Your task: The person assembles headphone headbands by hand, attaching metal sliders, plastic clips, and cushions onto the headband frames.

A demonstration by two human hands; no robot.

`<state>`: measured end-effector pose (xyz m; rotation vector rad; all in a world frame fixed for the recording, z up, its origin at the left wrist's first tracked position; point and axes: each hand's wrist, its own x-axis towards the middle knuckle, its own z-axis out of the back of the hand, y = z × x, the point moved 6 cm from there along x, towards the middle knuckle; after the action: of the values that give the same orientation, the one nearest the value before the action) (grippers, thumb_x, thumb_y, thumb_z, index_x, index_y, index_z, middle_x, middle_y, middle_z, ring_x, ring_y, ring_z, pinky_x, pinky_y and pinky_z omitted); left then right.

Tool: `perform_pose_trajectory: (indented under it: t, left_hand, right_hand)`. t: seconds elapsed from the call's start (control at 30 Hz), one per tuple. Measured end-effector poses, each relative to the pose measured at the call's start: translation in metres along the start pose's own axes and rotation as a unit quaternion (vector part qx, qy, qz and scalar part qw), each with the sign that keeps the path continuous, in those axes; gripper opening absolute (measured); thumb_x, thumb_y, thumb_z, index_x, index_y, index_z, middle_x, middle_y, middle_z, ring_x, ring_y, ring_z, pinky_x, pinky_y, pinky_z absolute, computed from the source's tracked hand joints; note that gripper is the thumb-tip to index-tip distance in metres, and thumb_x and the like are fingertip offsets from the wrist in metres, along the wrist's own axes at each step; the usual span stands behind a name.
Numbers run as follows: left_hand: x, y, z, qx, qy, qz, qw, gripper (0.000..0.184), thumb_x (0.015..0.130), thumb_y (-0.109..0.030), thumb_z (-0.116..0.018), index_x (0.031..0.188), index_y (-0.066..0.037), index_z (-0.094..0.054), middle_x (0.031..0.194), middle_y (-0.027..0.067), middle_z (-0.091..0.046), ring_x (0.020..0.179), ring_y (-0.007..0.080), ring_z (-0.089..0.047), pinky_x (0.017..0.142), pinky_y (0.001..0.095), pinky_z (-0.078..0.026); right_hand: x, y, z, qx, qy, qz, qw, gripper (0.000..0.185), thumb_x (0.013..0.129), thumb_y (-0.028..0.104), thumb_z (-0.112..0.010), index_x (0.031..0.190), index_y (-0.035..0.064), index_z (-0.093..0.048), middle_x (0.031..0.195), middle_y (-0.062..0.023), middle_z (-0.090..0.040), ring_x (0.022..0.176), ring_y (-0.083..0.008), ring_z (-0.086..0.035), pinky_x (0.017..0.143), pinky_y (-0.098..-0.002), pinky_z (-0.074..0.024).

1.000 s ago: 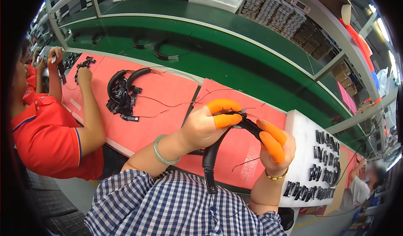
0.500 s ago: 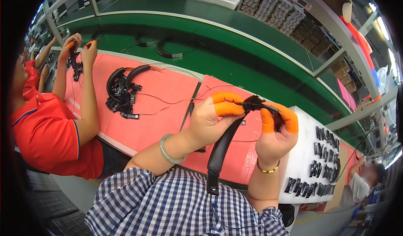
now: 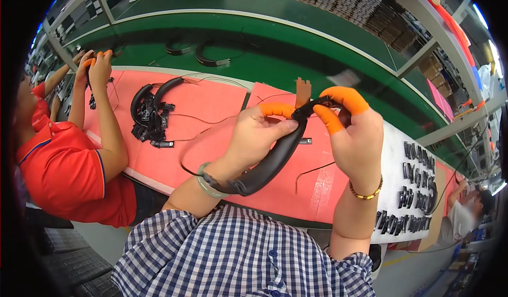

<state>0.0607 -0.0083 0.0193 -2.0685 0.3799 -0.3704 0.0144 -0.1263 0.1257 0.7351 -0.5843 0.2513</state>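
Note:
A black padded headphone headband [image 3: 270,165] hangs in a curve between my hands, over the pink mat [image 3: 317,202]. My left hand [image 3: 254,135], with orange finger covers, is closed round the band just below its upper end. My right hand [image 3: 357,135], also with orange finger covers, pinches the black end piece at the top; its exact shape is partly hidden by the fingers. The band's lower end lies across my left wrist by the bracelet. A thin black wire [image 3: 312,170] and a small black part [image 3: 305,141] appear over the mat beneath my hands.
Left on the mat lies a pile of black headbands and parts [image 3: 153,117] with trailing wires. White foam [image 3: 390,159] at right carries rows of black pieces. Headbands [image 3: 211,61] rest on the green belt [image 3: 254,75]. A red-shirted co-worker [image 3: 69,170] handles a black part.
The headband's lower end has swung left, from hanging down before my shirt to lying across my left wrist. Both hands have risen slightly. A brown notched piece now shows at the belt's edge.

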Motion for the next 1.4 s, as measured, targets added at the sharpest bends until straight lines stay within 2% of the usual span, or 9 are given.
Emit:
perform_pose_trajectory:
  t: [0.2,0.4,0.47,0.53,0.6,0.77,0.87,1.3,1.4]
  left_hand:
    - [0.004,0.004,0.000,-0.076,0.056,0.008,0.996,0.016,0.078,0.001,-0.059,0.094,0.001,-0.058,0.084,0.0077,-0.060,0.072,0.0117,-0.059,0.066,0.0218,-0.050]
    - [0.005,0.001,0.004,0.034,0.056,-0.128,0.990,0.017,0.077,0.004,-0.058,0.093,0.001,-0.057,0.085,0.0077,-0.061,0.078,0.0131,-0.060,0.069,0.0233,-0.050]
    - [0.001,-0.006,-0.001,-0.005,0.042,-0.159,0.986,0.023,0.074,0.004,-0.061,0.096,0.003,-0.056,0.084,0.0083,-0.061,0.079,0.0138,-0.060,0.071,0.0243,-0.051]
    - [0.001,-0.013,-0.005,-0.022,0.031,-0.154,0.987,0.027,0.073,0.006,-0.061,0.099,0.003,-0.054,0.086,0.0100,-0.060,0.080,0.0146,-0.060,0.071,0.0246,-0.050]
    - [0.001,-0.017,-0.008,-0.039,0.019,-0.149,0.988,0.030,0.072,0.007,-0.061,0.102,0.004,-0.053,0.087,0.0118,-0.059,0.081,0.0154,-0.060,0.072,0.0248,-0.050]
    - [0.009,0.005,-0.011,-0.003,0.046,0.086,0.995,0.031,0.069,0.002,-0.066,0.098,0.006,-0.054,0.081,0.0107,-0.061,0.074,0.0146,-0.061,0.070,0.0236,-0.051]
    - [0.008,0.013,-0.005,-0.001,0.044,0.110,0.993,0.031,0.069,0.001,-0.067,0.097,0.007,-0.055,0.081,0.0105,-0.061,0.073,0.0146,-0.061,0.069,0.0228,-0.051]
    - [-0.001,0.003,-0.013,0.073,0.018,-0.023,0.997,0.030,0.068,0.002,-0.068,0.094,0.007,-0.054,0.090,0.0112,-0.059,0.080,0.0138,-0.060,0.072,0.0229,-0.050]
    - [0.000,0.002,-0.013,0.072,0.016,-0.042,0.996,0.027,0.069,0.000,-0.068,0.092,0.006,-0.055,0.088,0.0097,-0.058,0.078,0.0136,-0.060,0.071,0.0224,-0.050]
  right_hand:
    - [0.001,-0.010,-0.004,0.101,-0.049,-0.038,0.993,0.014,0.071,-0.003,-0.064,0.084,-0.0014,-0.057,0.067,-0.0007,-0.056,0.051,-0.0033,-0.037,0.047,-0.0169,-0.0323]
    - [-0.009,-0.004,0.002,0.025,-0.051,0.014,0.998,0.015,0.069,-0.004,-0.065,0.082,-0.0004,-0.058,0.065,-0.0004,-0.053,0.048,-0.0029,-0.034,0.043,-0.0166,-0.0265]
    - [-0.014,0.005,0.004,-0.014,-0.054,0.090,0.994,0.019,0.066,-0.002,-0.067,0.082,0.0016,-0.058,0.066,-0.0059,-0.055,0.046,-0.0110,-0.047,0.040,-0.0215,-0.0359]
    - [-0.018,0.002,0.004,-0.020,-0.048,0.083,0.995,0.020,0.066,-0.003,-0.067,0.082,0.0020,-0.058,0.066,-0.0062,-0.056,0.046,-0.0134,-0.048,0.041,-0.0224,-0.0375]
    - [-0.020,-0.003,0.006,0.014,-0.072,0.071,0.995,0.018,0.067,-0.006,-0.066,0.083,0.0004,-0.059,0.060,0.0010,-0.048,0.047,-0.0040,-0.035,0.042,-0.0172,-0.0261]
    - [-0.027,-0.003,0.006,-0.026,-0.059,0.074,0.995,0.020,0.067,-0.007,-0.064,0.085,0.0000,-0.060,0.062,-0.0009,-0.051,0.047,-0.0048,-0.036,0.042,-0.0176,-0.0270]
    - [-0.032,-0.005,0.003,-0.043,-0.064,0.070,0.995,0.022,0.067,-0.007,-0.064,0.087,-0.0003,-0.060,0.065,-0.0026,-0.053,0.045,-0.0054,-0.037,0.041,-0.0180,-0.0272]
    - [-0.047,-0.026,-0.006,0.114,-0.109,0.071,0.985,0.023,0.069,-0.008,-0.065,0.091,-0.0024,-0.060,0.077,-0.0037,-0.057,0.059,-0.0060,-0.047,0.047,-0.0160,-0.0339]
    - [-0.049,-0.018,-0.011,-0.012,-0.178,0.118,0.977,0.026,0.070,-0.008,-0.064,0.095,-0.0028,-0.059,0.079,-0.0055,-0.057,0.063,-0.0080,-0.051,0.051,-0.0168,-0.0393]
